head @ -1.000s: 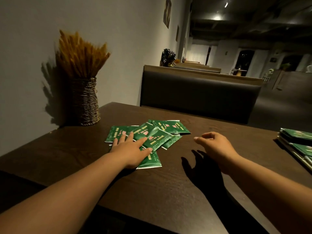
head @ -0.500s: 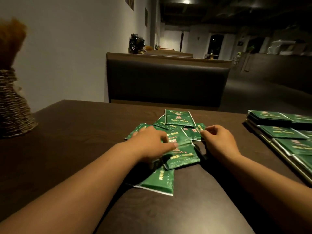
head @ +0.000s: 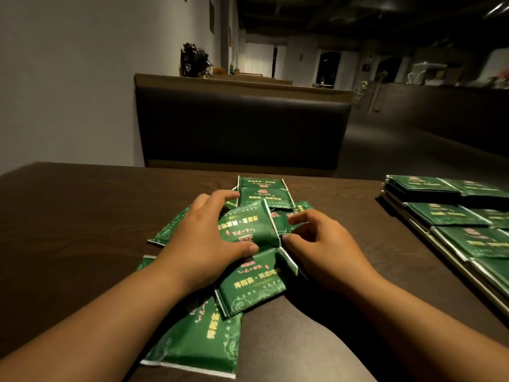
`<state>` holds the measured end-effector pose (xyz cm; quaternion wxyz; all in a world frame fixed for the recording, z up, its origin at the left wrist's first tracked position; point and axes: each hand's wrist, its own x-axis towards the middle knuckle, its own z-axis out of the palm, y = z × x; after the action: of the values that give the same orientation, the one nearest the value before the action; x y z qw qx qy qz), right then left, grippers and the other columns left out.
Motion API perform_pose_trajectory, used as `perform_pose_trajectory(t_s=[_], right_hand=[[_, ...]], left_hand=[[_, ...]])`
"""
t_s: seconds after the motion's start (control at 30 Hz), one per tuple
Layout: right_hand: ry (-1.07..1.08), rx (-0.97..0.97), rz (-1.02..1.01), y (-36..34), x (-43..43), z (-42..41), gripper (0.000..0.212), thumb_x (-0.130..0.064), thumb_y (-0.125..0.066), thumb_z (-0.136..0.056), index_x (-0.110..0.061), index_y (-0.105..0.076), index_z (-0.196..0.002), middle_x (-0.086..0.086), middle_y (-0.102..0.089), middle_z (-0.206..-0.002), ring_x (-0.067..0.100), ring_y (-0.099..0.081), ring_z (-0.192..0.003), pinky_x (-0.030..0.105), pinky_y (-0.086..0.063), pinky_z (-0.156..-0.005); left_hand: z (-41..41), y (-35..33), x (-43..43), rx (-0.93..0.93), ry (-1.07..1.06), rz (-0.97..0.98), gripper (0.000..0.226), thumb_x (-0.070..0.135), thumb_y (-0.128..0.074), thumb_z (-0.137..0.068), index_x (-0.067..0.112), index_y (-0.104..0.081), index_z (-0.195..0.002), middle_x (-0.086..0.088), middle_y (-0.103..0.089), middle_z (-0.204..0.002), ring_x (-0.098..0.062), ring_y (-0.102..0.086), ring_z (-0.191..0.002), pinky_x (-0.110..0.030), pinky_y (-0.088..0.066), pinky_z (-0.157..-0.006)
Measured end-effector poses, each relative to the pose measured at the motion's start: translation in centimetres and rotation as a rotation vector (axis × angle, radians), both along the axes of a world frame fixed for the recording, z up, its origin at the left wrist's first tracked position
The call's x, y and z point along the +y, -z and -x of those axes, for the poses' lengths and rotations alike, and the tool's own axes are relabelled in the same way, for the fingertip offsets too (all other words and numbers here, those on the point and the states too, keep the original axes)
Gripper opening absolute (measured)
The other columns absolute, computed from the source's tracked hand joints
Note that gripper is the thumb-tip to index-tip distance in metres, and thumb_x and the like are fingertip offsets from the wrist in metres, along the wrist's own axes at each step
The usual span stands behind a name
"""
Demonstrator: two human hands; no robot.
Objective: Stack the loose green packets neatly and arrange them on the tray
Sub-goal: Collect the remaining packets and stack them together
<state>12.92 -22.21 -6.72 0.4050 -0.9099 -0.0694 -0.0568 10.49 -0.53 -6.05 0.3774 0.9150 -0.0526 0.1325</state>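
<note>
The green packets (head: 248, 227) lie jumbled on the tabletop (head: 82, 216), with the tray (head: 451, 260) to the right. The left grip (head: 209, 238) and right grip (head: 325, 249) curl round the top ones. Push the edges even, gently, so none slide.

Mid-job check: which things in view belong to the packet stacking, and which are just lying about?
Part of the job: loose green packets on the table; left hand and right hand, both gripping that pile; tray at the right; stacked packets already on it.
Just there: bench seat beyond the table; plant on the ledge behind it.
</note>
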Motion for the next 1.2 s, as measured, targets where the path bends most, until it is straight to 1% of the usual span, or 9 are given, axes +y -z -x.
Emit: perform_pose_trajectory(t_s=[0.1, 0.2, 0.33, 0.43, 0.57, 0.73, 0.87, 0.97, 1.2], right_hand=[[-0.078, 0.004, -0.123, -0.1, -0.4, 0.5, 0.030, -0.028, -0.075, -0.093, -0.030, -0.064, -0.121, -0.011, -0.078, -0.091, -0.001, -0.070, -0.084, 0.020, -0.052, -0.076], [-0.135, 0.023, -0.266, -0.2, -0.8, 0.9, 0.033, -0.018, -0.077, -0.092, -0.028, -0.064, -0.119, -0.003, -0.079, -0.093, 0.014, -0.075, -0.090, 0.036, -0.060, -0.089], [-0.169, 0.073, -0.424, -0.4, -1.2, 0.9, 0.037, -0.019, -0.078, -0.091, -0.025, -0.063, -0.124, 0.001, -0.079, -0.104, 0.019, -0.076, -0.100, 0.044, -0.059, -0.094], [-0.211, 0.093, -0.520, -0.3, -1.2, 0.9, 0.035, -0.012, -0.075, -0.092, -0.022, -0.063, -0.124, 0.003, -0.079, -0.096, 0.019, -0.075, -0.093, 0.044, -0.058, -0.093], [-0.217, 0.024, -0.648, -0.3, -1.0, 0.9, 0.031, -0.002, -0.072, -0.092, -0.015, -0.065, -0.120, 0.003, -0.074, -0.084, 0.013, -0.070, -0.079, 0.033, -0.055, -0.078], [-0.106, -0.147, -0.736, -1.0, -1.3, 1.0, 0.023, -0.003, -0.070, -0.093, -0.015, -0.064, -0.113, 0.003, -0.076, -0.089, 0.010, -0.073, -0.084, 0.020, -0.057, -0.069], [-0.067, -0.215, -0.700, -1.0, -1.7, 1.0, 0.023, -0.011, -0.074, -0.092, -0.019, -0.066, -0.111, 0.012, -0.075, -0.100, 0.022, -0.073, -0.094, 0.034, -0.060, -0.080], [-0.057, -0.224, -0.658, -1.0, -1.7, 1.2, 0.023, -0.015, -0.073, -0.093, -0.021, -0.065, -0.113, 0.005, -0.073, -0.100, 0.014, -0.072, -0.093, 0.028, -0.057, -0.077], [-0.175, -0.008, -0.630, -1.0, -1.3, 1.4, 0.030, -0.007, -0.069, -0.095, -0.021, -0.060, -0.120, 0.000, -0.079, -0.100, 0.017, -0.077, -0.098, 0.036, -0.063, -0.077]], left_hand=[[0.1, -0.1, 0.4, -0.062, -0.004, 0.134, 0.060, 0.032, -0.085, -0.082, 0.041, -0.056, -0.134, 0.016, -0.056, -0.123, 0.000, -0.054, -0.109, -0.023, -0.039, -0.091], [0.0, -0.1, 0.6, -0.071, -0.035, 0.278, 0.038, 0.026, -0.076, -0.092, 0.039, -0.062, -0.125, 0.015, -0.063, -0.120, -0.001, -0.060, -0.107, -0.026, -0.049, -0.085], [-0.1, -0.4, 0.4, -0.002, -0.061, 0.645, 0.026, 0.013, -0.072, -0.095, 0.028, -0.069, -0.116, 0.004, -0.066, -0.122, -0.017, -0.069, -0.109, -0.042, -0.062, -0.088], [-0.3, -0.5, 0.3, 0.022, -0.068, 0.764, 0.024, 0.010, -0.072, -0.094, 0.022, -0.069, -0.115, -0.002, -0.066, -0.123, -0.018, -0.070, -0.106, -0.033, -0.063, -0.079], [-0.1, -0.5, 0.1, 0.035, -0.025, 0.745, 0.021, 0.023, -0.077, -0.090, 0.020, -0.073, -0.110, -0.004, -0.070, -0.117, -0.018, -0.073, -0.099, -0.031, -0.063, -0.078], [0.8, -1.0, 0.1, 0.148, 0.264, 0.549, 0.049, 0.068, -0.072, -0.079, 0.026, -0.074, -0.105, -0.003, -0.076, -0.106, -0.019, -0.075, -0.093, -0.029, -0.060, -0.072], [1.3, -1.1, -0.1, 0.109, 0.270, 0.392, 0.033, 0.050, -0.079, -0.080, 0.032, -0.074, -0.108, 0.004, -0.077, -0.105, -0.012, -0.076, -0.093, -0.033, -0.063, -0.079], [1.2, -1.1, 0.0, 0.075, 0.252, 0.420, 0.020, 0.033, -0.069, -0.095, 0.024, -0.077, -0.111, 0.003, -0.080, -0.101, -0.014, -0.077, -0.095, -0.042, -0.060, -0.090], [1.3, -1.3, -0.3, 0.114, 0.201, 0.434, 0.027, 0.044, -0.064, -0.095, 0.023, -0.076, -0.106, 0.003, -0.080, -0.099, -0.017, -0.077, -0.095, -0.046, -0.059, -0.092]])
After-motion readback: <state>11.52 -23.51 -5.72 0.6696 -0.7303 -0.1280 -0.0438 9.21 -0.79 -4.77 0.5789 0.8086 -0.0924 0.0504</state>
